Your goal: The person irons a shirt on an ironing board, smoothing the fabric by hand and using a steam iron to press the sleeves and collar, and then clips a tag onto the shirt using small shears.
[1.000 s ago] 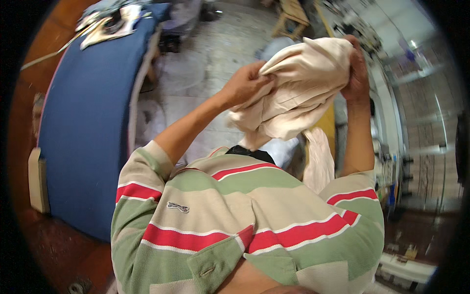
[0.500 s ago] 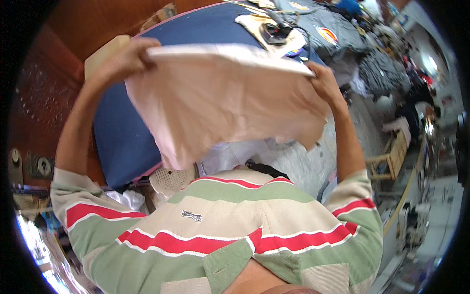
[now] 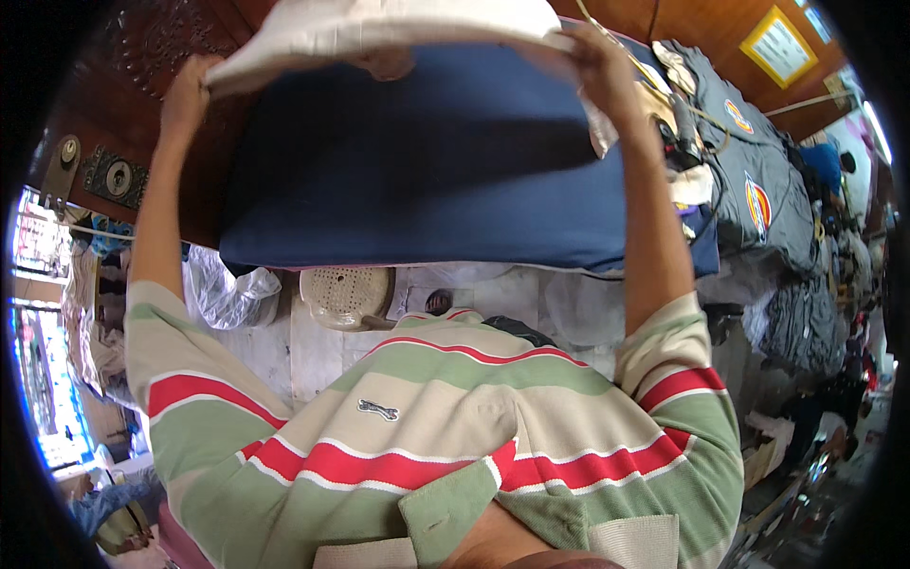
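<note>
A pale, off-white to pinkish cloth is stretched in the air between my raised hands, over the far part of a table padded in dark blue. At its left corner, my left hand is closed with the edge pinched in its fingers. My right hand grips the other end, a little blurred by motion. A loose flap hangs below, beside my right forearm. The cloth's upper part runs out of the picture. To the right of my right forearm, a dark iron rests on light fabric.
Dark grey garments with round coloured patches lie on the table's right end. A beige perforated stool stands below the near edge, beside a clear plastic bag. Carved dark wood borders the left, and a framed sheet hangs on the wall.
Both hands have moved up and away over the table, carrying the cloth along. My view has turned, so the blue table now lies straight ahead and the iron sits farther right.
</note>
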### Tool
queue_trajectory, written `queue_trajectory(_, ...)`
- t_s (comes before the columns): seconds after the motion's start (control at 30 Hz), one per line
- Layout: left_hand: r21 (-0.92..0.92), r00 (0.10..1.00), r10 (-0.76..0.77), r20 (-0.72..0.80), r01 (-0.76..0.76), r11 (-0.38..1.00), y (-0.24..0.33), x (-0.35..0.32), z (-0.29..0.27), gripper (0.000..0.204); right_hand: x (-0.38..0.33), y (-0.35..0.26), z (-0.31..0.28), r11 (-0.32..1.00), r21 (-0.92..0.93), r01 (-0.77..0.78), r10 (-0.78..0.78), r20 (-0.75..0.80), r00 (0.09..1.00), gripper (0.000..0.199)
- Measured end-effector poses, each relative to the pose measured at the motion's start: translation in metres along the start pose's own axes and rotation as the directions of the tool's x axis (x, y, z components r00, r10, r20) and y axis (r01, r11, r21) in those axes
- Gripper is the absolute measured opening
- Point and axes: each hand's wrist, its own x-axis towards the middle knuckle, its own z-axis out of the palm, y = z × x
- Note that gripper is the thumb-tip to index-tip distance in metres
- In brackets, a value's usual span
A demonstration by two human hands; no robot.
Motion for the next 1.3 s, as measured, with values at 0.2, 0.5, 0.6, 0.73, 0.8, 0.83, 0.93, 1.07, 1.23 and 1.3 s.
queue_trajectory(0.2, 0.661, 0.782, -0.572, 0.246, 0.296, 0.689, 0.031, -0.196, 0.067, 0.035, -0.129, -0.072, 0.072, 0.483, 0.577, -0.659, 0.209, 0.655, 0.726, 0.032)
queue_trajectory(0.5, -0.354, 0.884, -0.369, 0.288, 0.456, 0.816, 0.201, -0.093, 0.213, 0.032, -0.121, 0.108, 0.152, 0.851, -0.045, -0.523, 0.524, 0.101, 0.846, 0.029)
queue_trajectory(0.6, -0.118, 0.739, -0.383, 0.554, 0.525, 0.843, 0.193, -0.041, 0.255, 0.04, -0.11, 0.17, 0.172, 0.692, -0.476, -0.543, 0.532, -0.171, 0.829, 0.036)
queue_trajectory(0.73, -0.083, 0.488, -0.34, 0.804, 0.658, 0.748, 0.19, 0.002, 0.269, 0.046, -0.121, 0.22, 0.167, 0.328, -0.435, -0.838, 0.931, -0.001, 0.365, 0.047)
queue_trajectory(0.8, -0.224, 0.476, -0.173, 0.862, 0.664, 0.714, 0.178, 0.004, 0.306, 0.05, -0.129, 0.237, 0.156, 0.41, -0.123, -0.904, 0.904, 0.187, 0.384, 0.047)
queue_trajectory(0.83, -0.275, 0.461, -0.096, 0.882, 0.67, 0.69, 0.172, -0.001, 0.313, 0.053, -0.125, 0.233, 0.154, 0.416, 0.096, -0.904, 0.887, 0.178, 0.427, 0.047)
queue_trajectory(0.93, -0.521, 0.654, -0.253, 0.713, 0.736, 0.432, 0.148, -0.016, 0.303, 0.041, -0.085, 0.2, 0.127, 0.418, 0.677, -0.606, 0.866, -0.095, 0.492, 0.041)
queue_trajectory(1.07, -0.826, 0.619, -0.721, 0.311, 0.552, 0.117, 0.126, -0.015, 0.223, 0.03, -0.042, 0.195, 0.044, 0.463, 0.76, -0.456, 0.719, -0.022, 0.695, 0.031)
queue_trajectory(1.23, -0.94, 0.641, -0.751, -0.161, 0.132, 0.314, 0.111, -0.024, 0.088, 0.029, 0.058, 0.135, -0.028, 0.541, 0.833, -0.119, 0.439, -0.159, 0.885, 0.024)
queue_trajectory(1.3, -0.908, 0.554, -0.746, -0.368, -0.041, 0.418, 0.123, -0.023, 0.031, 0.029, 0.095, 0.107, -0.048, 0.562, 0.826, -0.047, 0.348, -0.185, 0.919, 0.026)
